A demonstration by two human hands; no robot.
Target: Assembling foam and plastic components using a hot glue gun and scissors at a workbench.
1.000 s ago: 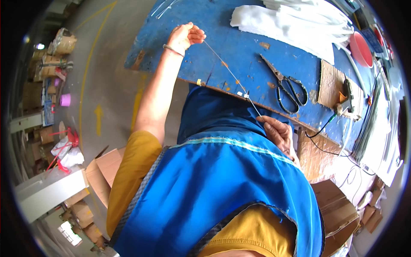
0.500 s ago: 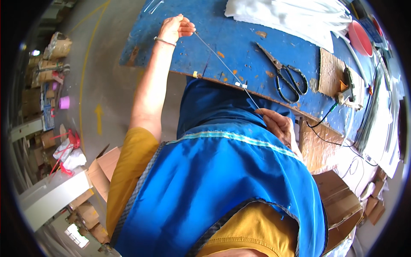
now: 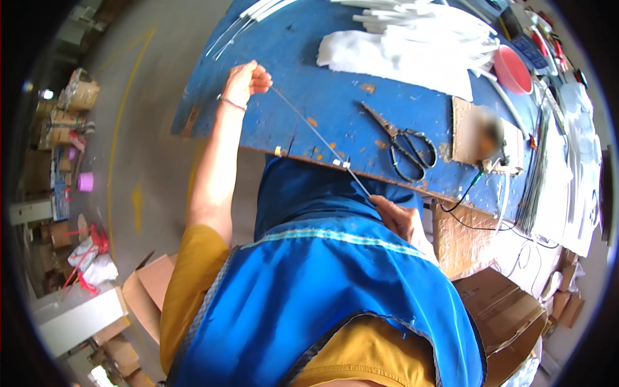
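Workshop, grey concrete floor with yellow lines; worn blue table (image 3: 361, 122) with chipped paint fills the upper middle; left hand (image 3: 245, 80) stretched out over the far left part of the table, fingers pinched together on one end of a thin rod (image 3: 316, 132); right hand (image 3: 396, 216) close to the body just below the table's near edge, fingers closed on the other end; rod runs straight and slanted between the two hands, crossing the table edge beside a small white tag (image 3: 340, 163); black scissors (image 3: 403, 142) lie on the table right of the rod, near but not touching it; white cloth (image 3: 393, 55) and a pile of white strips (image 3: 419, 19) at the far side; red bowl (image 3: 512, 68) at far right; cardboard piece (image 3: 461, 129) right of the scissors; cardboard boxes (image 3: 496, 309) on the floor at lower right; person wears a blue vest (image 3: 322, 303) over a yellow shirt.
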